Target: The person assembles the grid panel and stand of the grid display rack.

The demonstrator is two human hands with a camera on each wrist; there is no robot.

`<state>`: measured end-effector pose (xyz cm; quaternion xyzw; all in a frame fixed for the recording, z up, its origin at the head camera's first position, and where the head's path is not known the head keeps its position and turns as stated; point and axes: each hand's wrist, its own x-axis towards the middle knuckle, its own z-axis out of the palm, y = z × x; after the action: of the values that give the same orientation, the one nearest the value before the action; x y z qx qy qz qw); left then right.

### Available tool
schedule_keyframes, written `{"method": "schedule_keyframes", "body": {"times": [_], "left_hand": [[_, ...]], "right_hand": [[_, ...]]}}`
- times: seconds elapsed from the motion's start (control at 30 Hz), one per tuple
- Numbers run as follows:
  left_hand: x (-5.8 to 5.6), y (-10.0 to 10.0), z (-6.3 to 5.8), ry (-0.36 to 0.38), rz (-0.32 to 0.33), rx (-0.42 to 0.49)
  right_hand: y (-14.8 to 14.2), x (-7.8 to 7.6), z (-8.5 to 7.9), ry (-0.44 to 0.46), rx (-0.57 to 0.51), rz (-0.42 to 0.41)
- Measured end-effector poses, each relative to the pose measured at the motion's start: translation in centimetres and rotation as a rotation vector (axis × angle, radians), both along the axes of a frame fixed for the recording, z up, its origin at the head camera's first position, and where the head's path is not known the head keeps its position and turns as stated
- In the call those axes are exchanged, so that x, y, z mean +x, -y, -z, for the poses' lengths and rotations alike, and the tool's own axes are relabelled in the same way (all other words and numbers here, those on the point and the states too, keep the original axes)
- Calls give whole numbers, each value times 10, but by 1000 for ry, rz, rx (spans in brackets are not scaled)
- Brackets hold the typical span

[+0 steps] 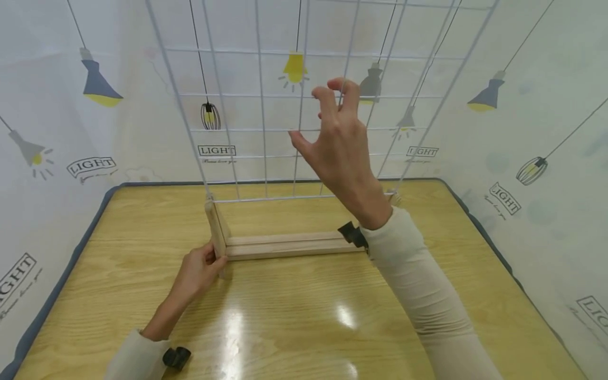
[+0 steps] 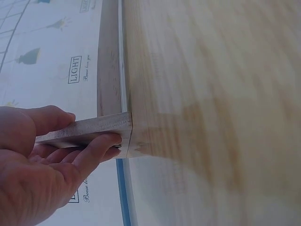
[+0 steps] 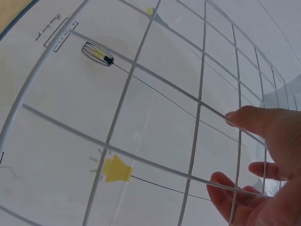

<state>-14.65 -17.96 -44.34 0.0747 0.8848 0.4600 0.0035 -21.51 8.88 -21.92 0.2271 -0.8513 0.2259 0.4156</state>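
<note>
A white wire grid panel (image 1: 265,157) stands upright, its lower corners at the side pieces of a wooden stand (image 1: 290,247). My left hand (image 1: 196,272) pinches the stand's left side board (image 1: 216,227) near its base, thumb on one face and fingers on the other. That board (image 2: 89,128) also shows between thumb and fingers in the left wrist view. My right hand (image 1: 345,150) is raised at the grid's middle right, thumb and bent fingers spread apart. In the right wrist view, the thumb (image 3: 251,118) overlaps a wire and the fingertips lie across other wires. The right forearm hides the stand's right end.
The stand rests on a glossy wood-grain table (image 1: 285,316). White cloth walls (image 1: 522,116) printed with lamps and the word LIGHT surround the back and sides. A dark blue edging (image 1: 85,237) borders the table. Black wrist cameras (image 1: 177,358) sit at both cuffs.
</note>
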Motion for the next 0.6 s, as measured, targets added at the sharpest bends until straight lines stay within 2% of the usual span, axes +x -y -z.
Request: {"method": "schedule_keyframes", "body": {"times": [0.6], "left_hand": [[-1,1,2,13,4,12]], "right_hand": [[-3,-3,16,-6,-16,-4]]}}
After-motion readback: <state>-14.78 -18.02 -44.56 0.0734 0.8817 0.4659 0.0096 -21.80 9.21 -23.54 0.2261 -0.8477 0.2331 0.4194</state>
